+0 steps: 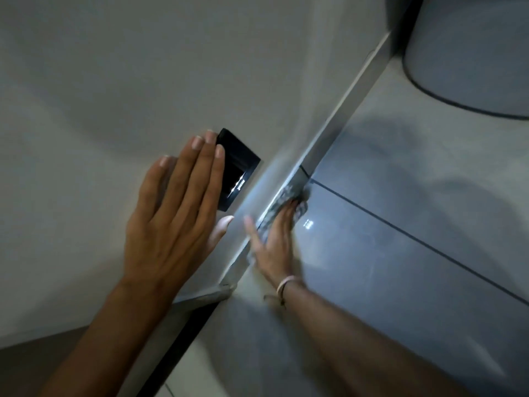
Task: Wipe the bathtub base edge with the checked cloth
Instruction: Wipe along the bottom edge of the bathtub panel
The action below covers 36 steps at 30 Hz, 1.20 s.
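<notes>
The bathtub's white side (120, 81) fills the upper left, and its base edge (335, 118) runs diagonally down to the grey floor tiles. My right hand (274, 239) presses the checked cloth (289, 193) flat against that base edge where it meets the floor; the cloth shows past my fingertips and under my palm. My left hand (174, 207) lies flat and open on the tub side, fingers together, beside a black rectangular panel (237, 164). A thin band circles my right wrist.
Glossy grey floor tiles (415, 210) with dark grout lines spread to the right. A rounded white fixture base (472, 53) stands on the floor at the top right. A dark gap runs under the tub at the lower left.
</notes>
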### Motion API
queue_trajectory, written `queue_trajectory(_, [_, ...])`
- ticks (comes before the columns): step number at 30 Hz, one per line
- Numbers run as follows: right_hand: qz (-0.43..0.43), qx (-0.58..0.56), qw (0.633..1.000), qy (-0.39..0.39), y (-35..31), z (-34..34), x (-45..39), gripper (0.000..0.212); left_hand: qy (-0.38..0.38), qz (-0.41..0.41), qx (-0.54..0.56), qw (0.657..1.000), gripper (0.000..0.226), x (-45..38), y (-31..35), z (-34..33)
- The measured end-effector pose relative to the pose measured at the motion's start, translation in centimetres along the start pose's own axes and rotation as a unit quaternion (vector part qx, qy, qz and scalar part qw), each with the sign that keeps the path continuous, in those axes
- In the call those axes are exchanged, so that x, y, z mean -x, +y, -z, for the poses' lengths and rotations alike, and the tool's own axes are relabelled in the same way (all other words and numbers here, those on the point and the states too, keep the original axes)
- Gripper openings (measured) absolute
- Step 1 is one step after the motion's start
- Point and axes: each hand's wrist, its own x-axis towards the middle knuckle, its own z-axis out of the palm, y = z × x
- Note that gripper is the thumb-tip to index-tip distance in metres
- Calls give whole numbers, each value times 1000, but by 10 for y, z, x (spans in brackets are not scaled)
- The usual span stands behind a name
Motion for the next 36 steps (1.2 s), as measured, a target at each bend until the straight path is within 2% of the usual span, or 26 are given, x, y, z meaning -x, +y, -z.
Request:
queue_trajectory(2, [-9, -54, 995, 83, -14, 15, -34, 116, 7, -5, -12, 1000, 83, 0, 0, -3])
queue_trajectory(4, [-4, -69, 992, 101, -15, 16, -37, 113, 14, -8, -25, 1000, 83, 2, 2, -5])
queue_trajectory(6, [-4, -52, 998, 34, 0, -3, -3, 113, 18, -5, -25, 1000, 86, 3, 3, -8])
queue_trajectory(9, [-1, -13, 992, -126, 30, -41, 85, 112, 18, -6, -14, 1000, 83, 3, 3, -10])
queue_trajectory(11, [0, -14, 987, -160, 36, -51, 105, 112, 15, -3, -14, 1000, 84, 3, 2, -10])
queue_trajectory(13, [-28, -40, 991, -126, 21, -41, 79, 115, 8, -2, -7, 1000, 85, 4, 2, -11])
queue_trajectory(17, [-105, -97, 990, -6, -13, 14, -20, 128, 15, 6, -1, 1000, 85, 4, 3, -9])
queue_trajectory(18, [-101, -105, 989, 11, -16, 25, -38, 133, 27, 10, -6, 1000, 85, 2, 4, -9])
queue_trajectory(20, [-50, -78, 996, 10, -13, 28, -42, 123, 50, 24, -7, 998, 85, -6, 9, -9])
queue_trajectory(22, [-5, -49, 998, -30, 2, 8, -1, 105, 59, 29, -3, 998, 84, -12, 14, -10])
queue_trajectory(23, [1, -40, 996, -79, 12, -6, 30, 102, 58, 25, -5, 998, 84, -14, 14, -10])
queue_trajectory(25, [4, -15, 983, -181, 20, -21, 85, 108, 52, 14, -10, 998, 83, -14, 12, -10])
queue_trajectory(26, [13, -10, 979, -204, 22, -21, 90, 111, 53, 13, -11, 998, 83, -14, 11, -10])
queue_trajectory(27, [15, -26, 979, -201, 18, -17, 81, 114, 55, 14, -11, 998, 84, -13, 10, -10])
queue_trajectory(28, [1, -49, 985, -166, 9, -10, 63, 113, 59, 17, -9, 998, 84, -12, 11, -11])
queue_trajectory(31, [-47, -142, 989, 22, -35, 31, -30, 87, 72, 24, 2, 997, 79, -12, 11, -11])
queue_trajectory(32, [-37, -149, 987, 57, -48, 47, -56, 82, 76, 26, 4, 997, 77, -13, 12, -12])
queue_trajectory(34, [-29, -132, 988, 74, -51, 56, -72, 82, 83, 27, 4, 996, 72, -14, 12, -12])
queue_trajectory(36, [-60, -94, 994, 24, -31, 32, -32, 91, 84, 28, 19, 996, 66, -13, 15, -12])
